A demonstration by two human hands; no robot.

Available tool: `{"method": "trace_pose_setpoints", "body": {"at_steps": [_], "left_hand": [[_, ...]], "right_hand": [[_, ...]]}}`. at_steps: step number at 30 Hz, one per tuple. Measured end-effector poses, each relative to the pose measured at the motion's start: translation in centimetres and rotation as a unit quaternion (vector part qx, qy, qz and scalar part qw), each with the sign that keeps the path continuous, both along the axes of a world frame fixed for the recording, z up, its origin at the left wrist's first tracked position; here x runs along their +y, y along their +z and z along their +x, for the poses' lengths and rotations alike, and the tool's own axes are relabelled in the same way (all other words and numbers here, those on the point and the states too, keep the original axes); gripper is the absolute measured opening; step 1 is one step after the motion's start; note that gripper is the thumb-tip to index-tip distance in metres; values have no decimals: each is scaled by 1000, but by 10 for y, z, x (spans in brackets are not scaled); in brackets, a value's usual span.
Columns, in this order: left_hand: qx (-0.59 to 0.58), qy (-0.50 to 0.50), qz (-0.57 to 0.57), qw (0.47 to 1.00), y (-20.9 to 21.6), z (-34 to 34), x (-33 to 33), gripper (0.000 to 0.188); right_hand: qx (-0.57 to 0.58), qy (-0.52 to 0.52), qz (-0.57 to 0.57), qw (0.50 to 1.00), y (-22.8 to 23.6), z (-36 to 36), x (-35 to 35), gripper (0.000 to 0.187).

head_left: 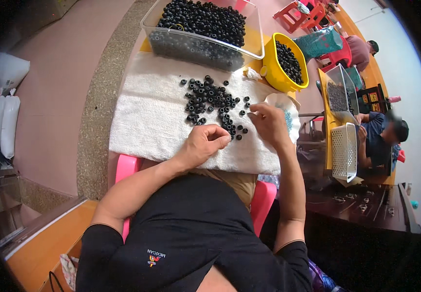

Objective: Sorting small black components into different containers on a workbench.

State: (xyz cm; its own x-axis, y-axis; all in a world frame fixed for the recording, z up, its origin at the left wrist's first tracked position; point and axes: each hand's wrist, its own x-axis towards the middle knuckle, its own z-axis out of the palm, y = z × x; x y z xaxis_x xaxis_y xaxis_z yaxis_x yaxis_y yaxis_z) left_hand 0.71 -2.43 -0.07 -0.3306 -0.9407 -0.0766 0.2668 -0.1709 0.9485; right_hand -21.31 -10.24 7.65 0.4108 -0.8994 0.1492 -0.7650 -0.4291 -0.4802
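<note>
Small black ring-like parts, each with a hole, lie loosely spread on a white towel. At the near edge of this spread, my left hand is closed, thumb against curled forefinger; anything between them is too small to make out. My right hand hovers at the right side of the parts with its fingers bent together, and what they hold, if anything, is hidden. Partly behind that hand sits a white scalloped dish with tiny light-blue pieces in it.
A clear plastic bin of black parts stands at the far edge. Right of it is a yellow basket with more, beside a crumpled white tissue. Another person sits at the right near a white perforated basket.
</note>
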Motion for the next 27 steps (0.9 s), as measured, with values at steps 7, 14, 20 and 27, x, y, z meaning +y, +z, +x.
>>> {"method": "trace_pose_setpoints", "body": {"at_steps": [7, 14, 20, 27], "left_hand": [[-1, 0, -24, 1000, -2, -3, 0, 18], [-4, 7, -11, 1000, -3, -4, 1, 17], [71, 23, 17, 997, 1, -6, 1, 23], [120, -20, 36, 992, 1, -2, -3, 22]], "right_hand": [[188, -3, -27, 982, -14, 11, -1, 22], [125, 10, -27, 992, -23, 5, 3, 20], [-229, 58, 95, 967, -16, 20, 43, 17], [-287, 125, 129, 941, -21, 28, 60, 24]]}}
